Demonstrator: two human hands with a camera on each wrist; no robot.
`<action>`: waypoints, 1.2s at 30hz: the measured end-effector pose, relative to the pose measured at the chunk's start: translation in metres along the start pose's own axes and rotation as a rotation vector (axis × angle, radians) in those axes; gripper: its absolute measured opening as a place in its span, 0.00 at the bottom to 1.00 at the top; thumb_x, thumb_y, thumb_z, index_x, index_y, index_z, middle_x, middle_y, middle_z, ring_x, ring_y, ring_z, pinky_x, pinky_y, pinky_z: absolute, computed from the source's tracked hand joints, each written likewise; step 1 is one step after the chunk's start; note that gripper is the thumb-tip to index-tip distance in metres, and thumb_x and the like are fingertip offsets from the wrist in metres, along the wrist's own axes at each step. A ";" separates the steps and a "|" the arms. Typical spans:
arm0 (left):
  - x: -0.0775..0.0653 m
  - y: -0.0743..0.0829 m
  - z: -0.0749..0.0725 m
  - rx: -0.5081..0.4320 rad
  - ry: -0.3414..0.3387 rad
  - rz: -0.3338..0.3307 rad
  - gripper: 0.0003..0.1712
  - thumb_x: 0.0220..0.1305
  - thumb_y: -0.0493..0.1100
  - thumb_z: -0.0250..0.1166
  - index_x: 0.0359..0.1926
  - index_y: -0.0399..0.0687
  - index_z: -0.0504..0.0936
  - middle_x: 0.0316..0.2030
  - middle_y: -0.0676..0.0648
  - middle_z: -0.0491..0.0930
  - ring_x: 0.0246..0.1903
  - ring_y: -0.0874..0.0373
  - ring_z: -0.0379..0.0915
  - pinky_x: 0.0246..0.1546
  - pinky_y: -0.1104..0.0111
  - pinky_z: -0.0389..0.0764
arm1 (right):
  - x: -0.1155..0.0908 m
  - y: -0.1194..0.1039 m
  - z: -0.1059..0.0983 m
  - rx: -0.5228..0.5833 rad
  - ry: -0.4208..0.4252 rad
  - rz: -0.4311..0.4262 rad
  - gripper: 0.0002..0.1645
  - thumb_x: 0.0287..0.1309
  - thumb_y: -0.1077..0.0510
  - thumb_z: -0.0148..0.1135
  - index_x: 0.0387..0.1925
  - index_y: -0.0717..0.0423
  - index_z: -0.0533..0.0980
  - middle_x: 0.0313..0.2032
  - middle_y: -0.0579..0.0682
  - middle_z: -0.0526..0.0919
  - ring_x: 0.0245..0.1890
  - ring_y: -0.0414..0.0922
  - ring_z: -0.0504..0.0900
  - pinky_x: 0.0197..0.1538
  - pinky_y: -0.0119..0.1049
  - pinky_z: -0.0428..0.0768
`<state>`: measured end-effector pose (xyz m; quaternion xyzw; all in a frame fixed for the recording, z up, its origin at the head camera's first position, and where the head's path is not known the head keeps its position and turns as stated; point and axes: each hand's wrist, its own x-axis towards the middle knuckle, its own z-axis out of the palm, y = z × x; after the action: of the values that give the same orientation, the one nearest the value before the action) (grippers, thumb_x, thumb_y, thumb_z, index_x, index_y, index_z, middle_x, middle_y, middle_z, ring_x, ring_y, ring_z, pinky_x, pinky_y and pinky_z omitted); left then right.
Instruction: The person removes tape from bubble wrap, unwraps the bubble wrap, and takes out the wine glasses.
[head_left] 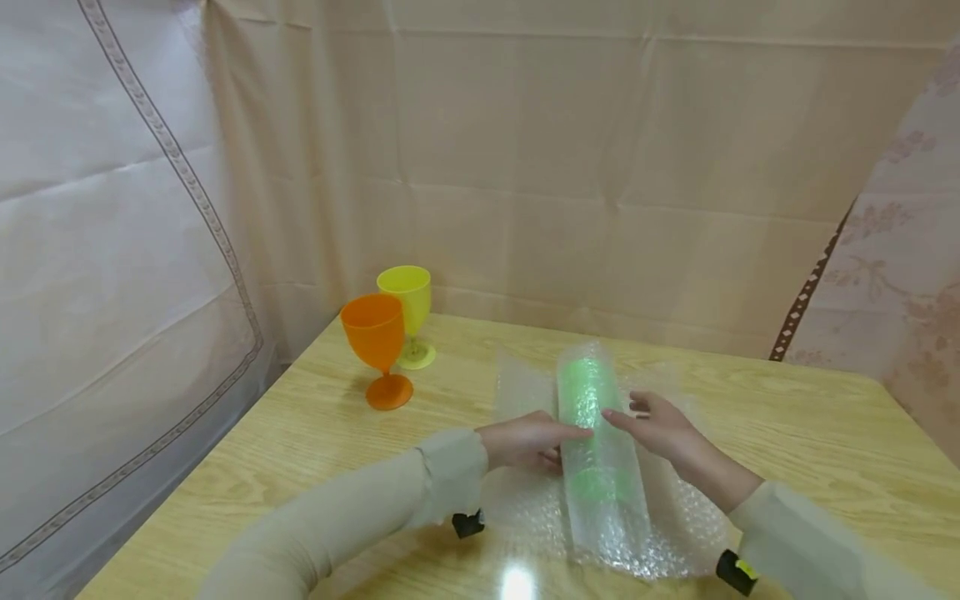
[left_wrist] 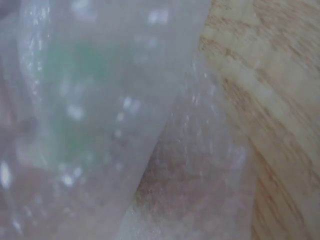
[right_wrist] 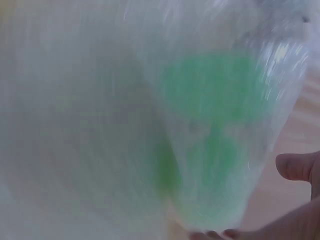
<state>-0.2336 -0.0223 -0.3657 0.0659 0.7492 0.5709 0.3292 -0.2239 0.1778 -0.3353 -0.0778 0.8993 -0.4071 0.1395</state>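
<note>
A green goblet (right_wrist: 215, 90) shows blurred through a roll of bubble wrap (head_left: 607, 525), which lies lengthwise on the table. From the left my left hand (head_left: 525, 440) grips the roll, thumb across its top and fingers curled at its side. My right hand (head_left: 663, 425) is at the roll's right side with its thumb tip at the edge and its fingers loosely bent. In the right wrist view, that thumb (right_wrist: 295, 166) stands apart from the wrap. The left wrist view is filled mostly by blurred bubble wrap (left_wrist: 165, 75) with green behind it.
An orange goblet (head_left: 375, 333) stands upright at the table's back left, with a yellow goblet (head_left: 408, 296) just behind it. Loose bubble wrap (head_left: 521, 392) spreads flat on both sides of the roll. Cloth curtains (head_left: 517, 150) hang behind the wooden table (head_left: 810, 442).
</note>
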 end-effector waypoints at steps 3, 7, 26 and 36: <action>0.000 0.003 0.004 -0.011 0.022 -0.011 0.25 0.66 0.52 0.60 0.52 0.35 0.78 0.49 0.45 0.80 0.50 0.52 0.79 0.56 0.61 0.79 | 0.008 -0.009 0.000 -0.247 0.223 -0.208 0.43 0.61 0.47 0.61 0.64 0.75 0.60 0.62 0.75 0.65 0.61 0.71 0.65 0.59 0.64 0.70; 0.001 0.007 0.011 -0.035 0.041 -0.031 0.21 0.64 0.51 0.61 0.48 0.38 0.78 0.45 0.48 0.78 0.44 0.55 0.79 0.52 0.64 0.81 | 0.022 -0.022 0.004 -0.468 0.350 -0.406 0.27 0.54 0.55 0.68 0.48 0.72 0.74 0.46 0.68 0.78 0.45 0.61 0.77 0.48 0.54 0.79; 0.003 0.016 0.022 -0.012 0.069 -0.071 0.20 0.65 0.49 0.62 0.52 0.41 0.72 0.52 0.45 0.75 0.51 0.48 0.78 0.54 0.59 0.80 | 0.056 -0.037 -0.003 -0.591 0.277 -0.400 0.11 0.51 0.67 0.54 0.16 0.62 0.72 0.15 0.50 0.71 0.16 0.40 0.66 0.22 0.30 0.65; -0.001 0.018 0.020 -0.044 0.033 -0.080 0.28 0.66 0.49 0.60 0.60 0.36 0.69 0.60 0.39 0.71 0.60 0.42 0.71 0.62 0.53 0.74 | 0.062 -0.029 -0.029 -0.330 0.092 -0.188 0.19 0.59 0.58 0.57 0.13 0.53 0.69 0.13 0.40 0.64 0.18 0.38 0.63 0.24 0.30 0.64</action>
<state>-0.2266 -0.0005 -0.3517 0.0192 0.7440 0.5745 0.3407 -0.2915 0.1637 -0.3066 -0.1644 0.9481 -0.2685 0.0448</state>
